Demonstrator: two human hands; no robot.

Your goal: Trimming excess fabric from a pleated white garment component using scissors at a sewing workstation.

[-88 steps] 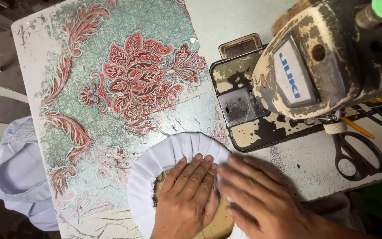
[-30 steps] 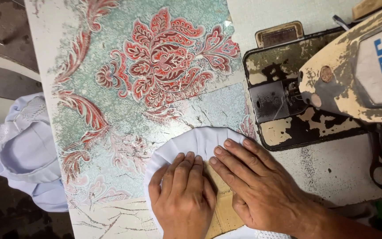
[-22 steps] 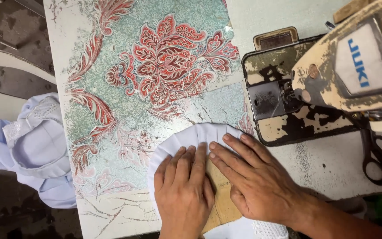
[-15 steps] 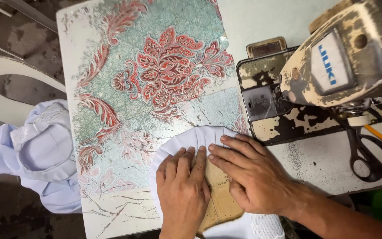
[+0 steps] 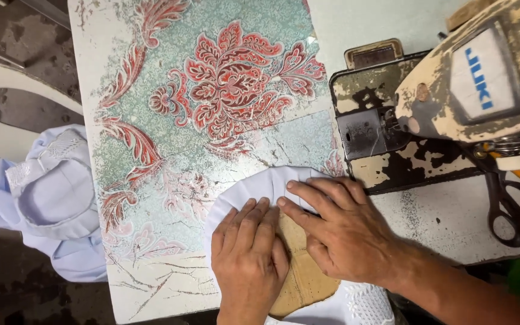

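- Table (image 5: 170,150), worn, with a red flower pattern on green, stretches away past the fingertips.
- Sewing machine (image 5: 482,90), chipped cream with a white label in blue lettering, stands beyond the right fingers.
- White cloth (image 5: 254,189) lies pleated under both palms, seemingly pressed flat around the brown cardboard (image 5: 302,271).
- Left hand (image 5: 249,259): fingers together, flat.
- Right hand (image 5: 347,232): fingers slightly spread, flat, gripping nothing.
- Scissors (image 5: 513,204) lie right of the wrist.
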